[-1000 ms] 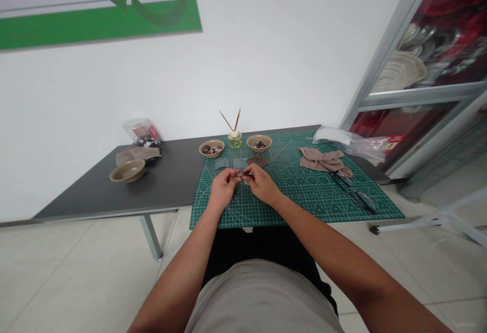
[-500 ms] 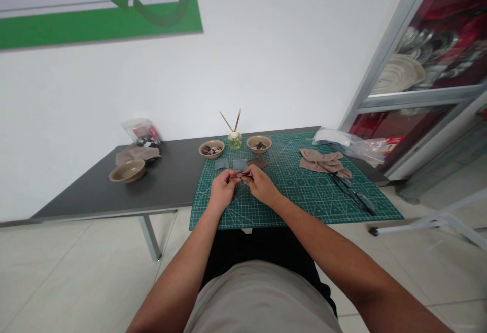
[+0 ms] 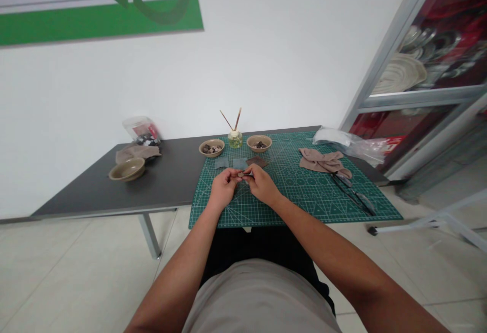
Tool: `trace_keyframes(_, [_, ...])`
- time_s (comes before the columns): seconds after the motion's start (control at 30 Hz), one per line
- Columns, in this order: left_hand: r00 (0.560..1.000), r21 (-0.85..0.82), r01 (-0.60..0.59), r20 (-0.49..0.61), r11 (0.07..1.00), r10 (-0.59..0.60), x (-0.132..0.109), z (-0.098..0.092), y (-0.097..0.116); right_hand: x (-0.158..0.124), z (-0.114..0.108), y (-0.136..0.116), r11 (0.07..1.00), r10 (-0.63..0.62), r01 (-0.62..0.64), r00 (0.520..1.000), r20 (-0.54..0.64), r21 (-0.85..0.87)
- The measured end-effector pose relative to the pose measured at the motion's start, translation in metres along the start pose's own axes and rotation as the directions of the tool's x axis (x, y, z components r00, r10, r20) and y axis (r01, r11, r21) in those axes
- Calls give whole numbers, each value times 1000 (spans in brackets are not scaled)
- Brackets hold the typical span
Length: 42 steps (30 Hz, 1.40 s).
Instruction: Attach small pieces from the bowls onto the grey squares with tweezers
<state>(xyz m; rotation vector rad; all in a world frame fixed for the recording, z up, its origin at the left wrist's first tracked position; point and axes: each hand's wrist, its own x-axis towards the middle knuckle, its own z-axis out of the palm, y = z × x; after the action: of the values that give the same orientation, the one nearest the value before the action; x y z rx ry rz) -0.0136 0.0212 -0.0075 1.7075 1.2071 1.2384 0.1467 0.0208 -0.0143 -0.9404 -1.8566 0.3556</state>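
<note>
Over the front half of the green cutting mat point(image 3: 304, 191), my left hand point(image 3: 224, 187) and my right hand point(image 3: 262, 185) meet at the fingertips. Between them is a small brownish-grey piece point(image 3: 241, 174) that looks like a stone, pinched by my left fingers. A thin dark edge shows in my right fingers beside it; what it is I cannot make out. Just beyond the hands lie small flat squares: a grey one point(image 3: 221, 163), a blue-grey one point(image 3: 239, 163) and a brown one point(image 3: 257, 161), resembling sandpaper.
Behind the squares stand a left bowl point(image 3: 201, 151) and a right bowl point(image 3: 249, 145) of small stones, with a reed diffuser point(image 3: 235, 139) between. A brown cloth point(image 3: 321, 160) and glasses point(image 3: 353, 193) lie right. Another bowl point(image 3: 127, 172) and a plastic bag point(image 3: 140, 129) stand left.
Both hands stay in nearly the same place, fingertips together. The small piece between them shows slightly more and has shifted a little to the right.
</note>
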Motion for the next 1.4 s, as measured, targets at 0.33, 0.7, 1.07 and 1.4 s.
trace_keyframes(0.33, [1000,-7,-5,-1,1000,5,1,0,-2,1,1,-1,1000,31,-31,1000,5,6])
trace_keyframes(0.7, [1000,-11,1,20,1000,-1,1,-1,3,0,1,1,1000,10,-11,1000,17,16])
trace_keyframes(1.07, [1000,-24,3,6,1000,-3,1,-1,1,0,1,0,1000,19,-19,1000,1,-15])
trace_keyframes(1.4, [1000,-38,-17,6,999,18,1,0,-2,0,1,0,1000,2,-2,1000,-3,-21])
